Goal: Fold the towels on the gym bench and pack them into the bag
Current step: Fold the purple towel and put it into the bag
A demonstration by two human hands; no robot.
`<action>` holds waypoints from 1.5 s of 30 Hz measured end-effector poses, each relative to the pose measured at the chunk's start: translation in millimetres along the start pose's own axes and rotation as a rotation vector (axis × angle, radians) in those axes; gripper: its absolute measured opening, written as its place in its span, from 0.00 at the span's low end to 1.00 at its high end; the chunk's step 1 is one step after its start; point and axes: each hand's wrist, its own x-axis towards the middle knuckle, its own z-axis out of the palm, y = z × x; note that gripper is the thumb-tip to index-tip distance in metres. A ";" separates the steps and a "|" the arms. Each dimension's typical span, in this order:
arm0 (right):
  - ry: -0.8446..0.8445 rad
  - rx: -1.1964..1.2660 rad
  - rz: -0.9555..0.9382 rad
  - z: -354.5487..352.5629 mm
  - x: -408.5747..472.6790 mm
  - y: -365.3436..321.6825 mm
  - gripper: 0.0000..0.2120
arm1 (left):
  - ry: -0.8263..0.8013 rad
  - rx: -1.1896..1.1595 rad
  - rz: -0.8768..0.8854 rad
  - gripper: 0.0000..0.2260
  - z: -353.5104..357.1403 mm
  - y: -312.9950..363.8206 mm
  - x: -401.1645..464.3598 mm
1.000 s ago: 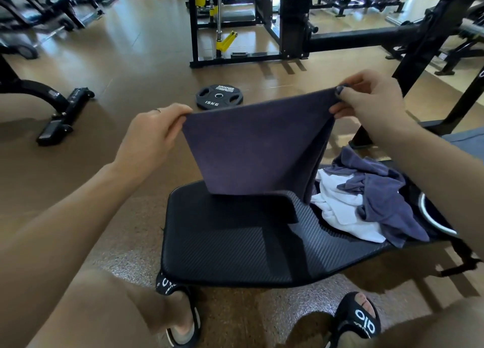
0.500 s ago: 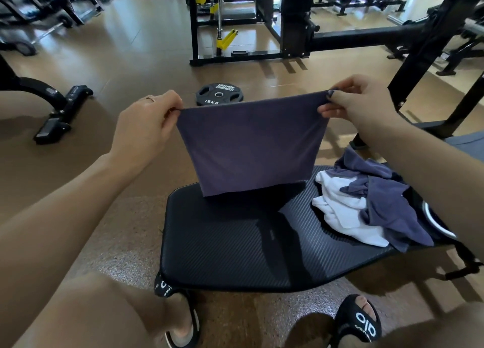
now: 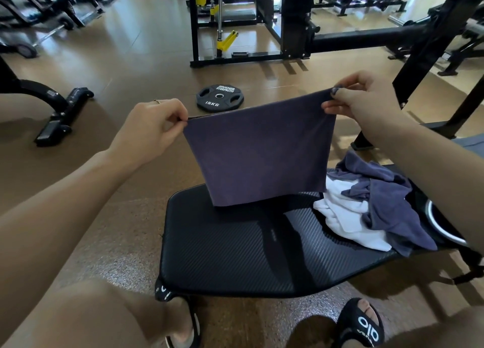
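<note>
Gym floor surrounds a black bench point(image 3: 235, 256) at lower centre. Crumpled towels point(image 3: 372, 206) lie on its right side. Above it, left hand point(image 3: 149, 130) and right hand point(image 3: 366, 104) each pinch a top corner of a purple towel point(image 3: 259, 153), hanging doubled between them. A loosened pinch could undo the fold or drop it.

You could read "HAMMER STRENGTH" and "15KG" in white on the black weight plate point(image 3: 220, 97) lying on the floor. Your right slipper point(image 3: 362, 324) bore white "olo"-like lettering.
</note>
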 end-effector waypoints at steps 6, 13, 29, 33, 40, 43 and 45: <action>-0.015 -0.052 -0.046 1.9 8.0 -4.0 0.09 | 0.082 0.075 -0.063 0.02 1.0 0.4 9.8; 0.017 0.009 -0.031 12.0 6.1 11.1 0.10 | 0.078 0.181 -0.051 0.08 12.2 -8.9 10.3; 0.047 0.120 -0.045 30.6 41.3 -16.6 0.07 | 0.232 0.261 -0.265 0.11 -8.7 -18.9 62.3; -0.045 0.012 0.022 9.6 -21.6 58.1 0.08 | -0.015 0.082 -0.060 0.06 16.0 -6.0 -35.5; -0.398 -0.485 0.035 -15.6 -152.9 194.2 0.16 | -0.503 0.027 0.123 0.05 81.5 14.1 -194.1; -0.516 -0.690 -0.139 -24.3 -186.0 204.8 0.10 | -0.541 0.069 0.198 0.05 87.3 26.4 -223.6; -0.584 -0.811 -0.310 -31.3 -201.6 211.5 0.09 | -0.599 0.111 0.249 0.03 89.4 36.2 -237.5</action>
